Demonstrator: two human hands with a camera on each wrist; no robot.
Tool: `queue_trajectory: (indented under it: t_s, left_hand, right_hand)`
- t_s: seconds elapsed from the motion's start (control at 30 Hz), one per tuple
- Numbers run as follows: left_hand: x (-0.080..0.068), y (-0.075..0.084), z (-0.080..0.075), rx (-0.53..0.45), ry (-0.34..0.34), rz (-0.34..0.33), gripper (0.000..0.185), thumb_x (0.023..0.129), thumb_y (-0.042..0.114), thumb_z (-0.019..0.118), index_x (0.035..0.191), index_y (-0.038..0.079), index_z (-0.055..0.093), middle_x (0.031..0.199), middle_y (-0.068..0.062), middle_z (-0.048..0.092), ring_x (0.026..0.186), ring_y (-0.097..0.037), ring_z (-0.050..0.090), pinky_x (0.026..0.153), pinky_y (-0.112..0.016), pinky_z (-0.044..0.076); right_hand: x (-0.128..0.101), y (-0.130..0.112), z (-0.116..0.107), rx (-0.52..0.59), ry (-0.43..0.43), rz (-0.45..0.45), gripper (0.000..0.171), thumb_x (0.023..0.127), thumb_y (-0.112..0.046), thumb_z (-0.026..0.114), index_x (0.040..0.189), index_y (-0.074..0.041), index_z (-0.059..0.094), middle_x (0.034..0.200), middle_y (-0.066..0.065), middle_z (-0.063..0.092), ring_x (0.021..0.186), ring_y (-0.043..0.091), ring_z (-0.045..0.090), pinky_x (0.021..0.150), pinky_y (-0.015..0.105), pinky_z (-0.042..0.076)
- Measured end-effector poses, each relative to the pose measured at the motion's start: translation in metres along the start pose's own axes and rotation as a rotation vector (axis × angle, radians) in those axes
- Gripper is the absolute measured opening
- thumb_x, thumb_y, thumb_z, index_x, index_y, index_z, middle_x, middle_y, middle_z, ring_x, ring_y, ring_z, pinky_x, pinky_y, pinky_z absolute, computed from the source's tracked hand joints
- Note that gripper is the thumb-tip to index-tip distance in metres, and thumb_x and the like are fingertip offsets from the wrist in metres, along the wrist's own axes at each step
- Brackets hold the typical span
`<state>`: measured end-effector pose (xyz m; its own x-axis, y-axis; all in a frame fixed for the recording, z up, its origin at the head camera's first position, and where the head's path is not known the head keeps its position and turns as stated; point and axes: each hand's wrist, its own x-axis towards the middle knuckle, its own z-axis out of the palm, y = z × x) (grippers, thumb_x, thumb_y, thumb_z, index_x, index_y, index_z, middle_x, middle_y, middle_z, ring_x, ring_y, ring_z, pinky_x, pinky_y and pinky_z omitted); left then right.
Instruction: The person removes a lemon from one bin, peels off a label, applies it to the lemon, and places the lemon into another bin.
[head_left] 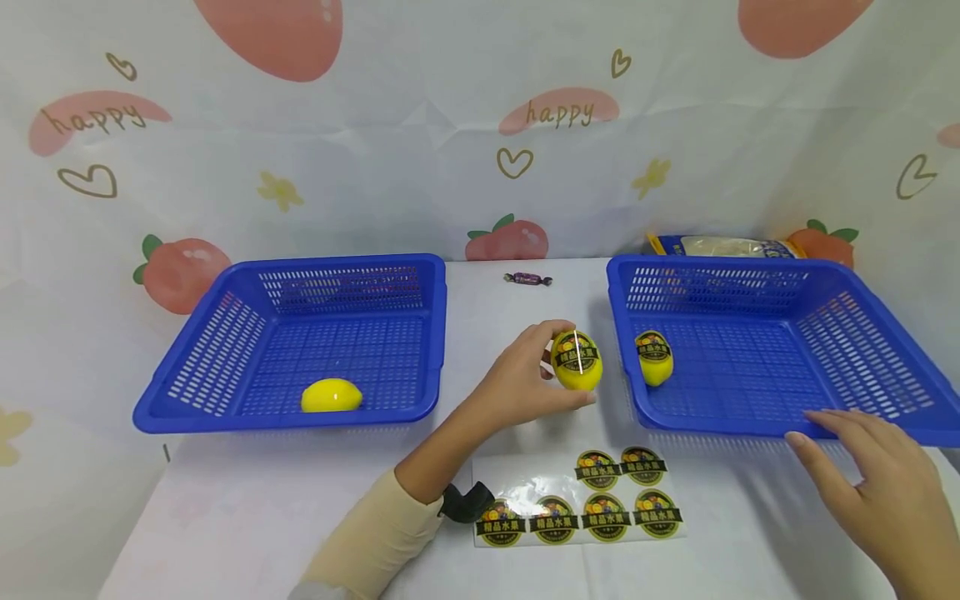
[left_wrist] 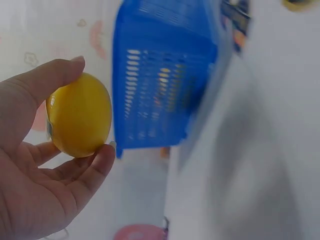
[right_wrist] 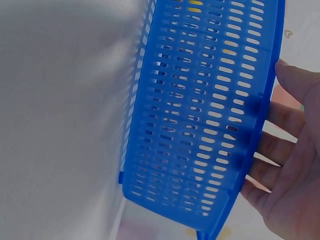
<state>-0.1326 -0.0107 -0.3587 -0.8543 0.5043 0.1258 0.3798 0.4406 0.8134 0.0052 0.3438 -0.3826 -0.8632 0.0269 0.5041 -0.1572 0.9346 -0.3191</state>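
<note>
In the head view my left hand (head_left: 517, 379) holds a yellow lemon (head_left: 576, 375) in the air between two blue baskets, thumb on one side and fingers on the other. A round black fruit sticker (head_left: 576, 352) is on that lemon. The left wrist view shows the same lemon (left_wrist: 82, 117) in the grip, its sticker only partly visible. My right hand (head_left: 881, 483) rests at the front rim of the right basket (head_left: 720, 427), its fingers extended over the edge. In that basket lies another lemon (head_left: 657, 371) bearing a sticker.
The left basket (head_left: 438, 333) contains a plain lemon (head_left: 332, 396). A sheet of stickers (head_left: 525, 475) lies at the front of the table. Farther back are a purple wrapped candy (head_left: 528, 279) and, behind the right basket, a blue and yellow package (head_left: 720, 247).
</note>
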Motion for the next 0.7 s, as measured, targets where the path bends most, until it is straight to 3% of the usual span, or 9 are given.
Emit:
queue_trajectory:
  t_s: [0.2, 0.37, 0.6, 0.7]
  left_hand:
    - [0.013, 0.026, 0.002, -0.047, 0.002, 0.106, 0.086, 0.075, 0.033, 0.09, 0.144, 0.012, 0.044, 0.132, 0.0, 0.053, 0.1, -0.009, 0.057, 0.082, -0.016, 0.051]
    - [0.026, 0.048, 0.011, -0.056, -0.015, 0.153, 0.083, 0.075, 0.031, 0.09, 0.14, 0.011, 0.043, 0.129, -0.001, 0.049, 0.102, -0.007, 0.054, 0.081, -0.013, 0.049]
    - [0.057, 0.073, 0.04, 0.167, -0.103, 0.192, 0.082, 0.075, 0.046, 0.086, 0.136, 0.013, 0.042, 0.127, 0.003, 0.044, 0.106, -0.003, 0.046, 0.083, -0.009, 0.042]
    - [0.07, 0.078, 0.057, 0.237, -0.163, 0.162, 0.085, 0.074, 0.05, 0.085, 0.139, 0.017, 0.04, 0.125, 0.005, 0.044, 0.103, -0.001, 0.047, 0.079, -0.01, 0.043]
  right_hand:
    - [0.0, -0.003, 0.0, 0.007, 0.017, 0.002, 0.037, 0.094, -0.022, 0.07, 0.11, 0.01, 0.065, 0.113, 0.036, 0.058, 0.107, 0.054, 0.048, 0.115, 0.058, 0.023]
    - [0.001, -0.002, 0.0, 0.018, 0.033, -0.018, 0.037, 0.095, -0.023, 0.07, 0.108, 0.011, 0.065, 0.112, 0.037, 0.058, 0.105, 0.056, 0.048, 0.115, 0.057, 0.023]
    - [-0.001, -0.003, -0.001, -0.046, -0.056, 0.085, 0.041, 0.096, -0.025, 0.069, 0.114, 0.012, 0.062, 0.118, 0.038, 0.055, 0.111, 0.055, 0.044, 0.114, 0.062, 0.019]
    - [-0.002, -0.002, 0.0, -0.044, -0.071, 0.094, 0.043, 0.095, -0.026, 0.07, 0.115, 0.012, 0.061, 0.119, 0.038, 0.054, 0.112, 0.056, 0.043, 0.114, 0.063, 0.017]
